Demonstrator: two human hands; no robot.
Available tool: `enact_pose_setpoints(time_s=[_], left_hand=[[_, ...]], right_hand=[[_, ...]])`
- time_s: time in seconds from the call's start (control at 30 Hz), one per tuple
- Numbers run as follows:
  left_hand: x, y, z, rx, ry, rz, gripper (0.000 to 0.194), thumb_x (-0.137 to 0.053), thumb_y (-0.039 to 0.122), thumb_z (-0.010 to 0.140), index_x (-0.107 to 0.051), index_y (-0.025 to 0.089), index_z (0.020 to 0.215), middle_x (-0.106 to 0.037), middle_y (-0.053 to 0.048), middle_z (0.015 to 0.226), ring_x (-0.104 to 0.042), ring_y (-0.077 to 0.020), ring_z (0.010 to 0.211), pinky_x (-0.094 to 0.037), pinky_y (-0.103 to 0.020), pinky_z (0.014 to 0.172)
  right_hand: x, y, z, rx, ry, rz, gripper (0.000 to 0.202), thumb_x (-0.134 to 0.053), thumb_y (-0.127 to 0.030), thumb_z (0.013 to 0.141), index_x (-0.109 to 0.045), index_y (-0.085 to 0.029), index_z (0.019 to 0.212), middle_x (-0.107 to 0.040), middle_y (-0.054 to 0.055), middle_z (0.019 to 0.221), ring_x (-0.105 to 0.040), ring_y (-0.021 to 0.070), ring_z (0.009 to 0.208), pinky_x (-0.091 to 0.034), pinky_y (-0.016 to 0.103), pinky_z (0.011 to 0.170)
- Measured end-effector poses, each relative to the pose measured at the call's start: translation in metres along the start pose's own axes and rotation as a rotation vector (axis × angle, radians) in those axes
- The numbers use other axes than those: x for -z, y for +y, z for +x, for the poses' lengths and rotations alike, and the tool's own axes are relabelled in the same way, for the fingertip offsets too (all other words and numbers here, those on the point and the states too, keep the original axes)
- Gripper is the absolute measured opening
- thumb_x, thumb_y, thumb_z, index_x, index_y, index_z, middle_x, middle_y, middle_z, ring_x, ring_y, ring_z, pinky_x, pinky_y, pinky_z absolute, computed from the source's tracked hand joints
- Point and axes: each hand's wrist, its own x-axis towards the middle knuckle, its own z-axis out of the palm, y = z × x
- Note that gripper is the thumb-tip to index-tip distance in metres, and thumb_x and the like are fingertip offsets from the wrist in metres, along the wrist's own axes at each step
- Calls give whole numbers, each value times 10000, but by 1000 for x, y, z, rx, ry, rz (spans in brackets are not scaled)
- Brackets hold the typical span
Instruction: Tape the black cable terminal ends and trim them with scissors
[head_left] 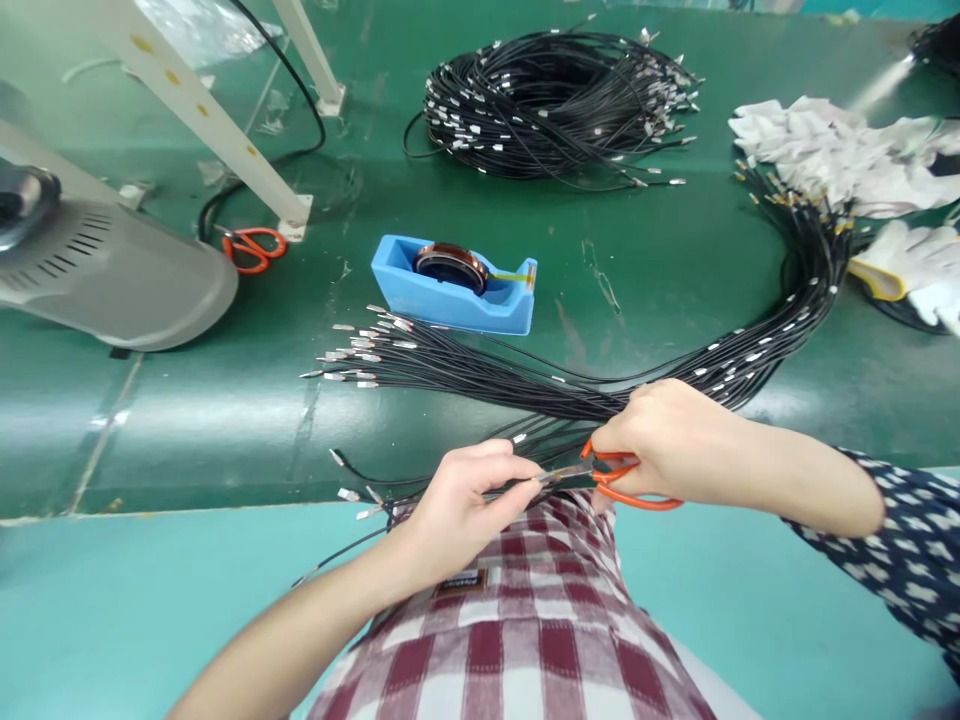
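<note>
My right hand (671, 440) grips orange-handled scissors (637, 497), their blades pointing left. The blade tips reach my left hand (476, 500), whose thumb and forefinger pinch a thin black cable near the table's front edge. What lies exactly between the blades is too small to make out. Just beyond both hands stretches a bundle of black cables (510, 385) with pale tips at its left end. A few loose cables (367, 495) hang over the edge beside my left hand, above a checked apron (517, 620).
Behind the bundle stands a blue tape dispenser (457, 295). A large coil of black cables (555, 105) lies farther back. White gloves (847, 150) are at the right. On the left are a grey machine (127, 265), white metal legs (225, 130) and another pair of orange-handled scissors (255, 249).
</note>
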Motion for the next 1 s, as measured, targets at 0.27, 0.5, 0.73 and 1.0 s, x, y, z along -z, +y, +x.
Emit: enact_pose_setpoints(time_s=[0.27, 0.5, 0.73, 1.0], left_hand=[[2, -4, -1, 18, 18, -27, 163, -607, 161, 904, -767, 128, 896, -556, 0, 641, -481, -84, 576, -357, -183, 520], [4, -4, -2, 59, -5, -30, 168, -597, 177, 910, -751, 129, 861, -560, -1, 666, -500, -81, 588, -373, -182, 539], [6, -2, -3, 54, -33, 18, 149, -592, 165, 911, -732, 146, 864, -562, 8, 672, -497, -85, 605, -364, -189, 557], [5, -4, -4, -25, 1, 43, 137, -591, 150, 917, -721, 141, 873, -586, 5, 656, -504, -96, 618, -376, -199, 576]], right_hand=[[-12, 7, 7, 6, -126, 389, 377, -592, -364, 827, -456, -198, 517, -363, -79, 432, -252, 85, 444, -212, 225, 457], [-5, 6, 3, 76, 107, 175, 237, -594, -303, 782, -512, -201, 584, -508, -75, 486, -271, 80, 461, -267, 271, 622], [-3, 1, 5, 105, 120, 52, 264, -615, -348, 771, -543, -207, 560, -544, -56, 447, -204, 91, 443, -233, 285, 613], [-5, 0, 8, 133, 136, -54, 270, -582, -257, 789, -527, -197, 532, -534, -45, 425, -177, 96, 428, -214, 289, 589]])
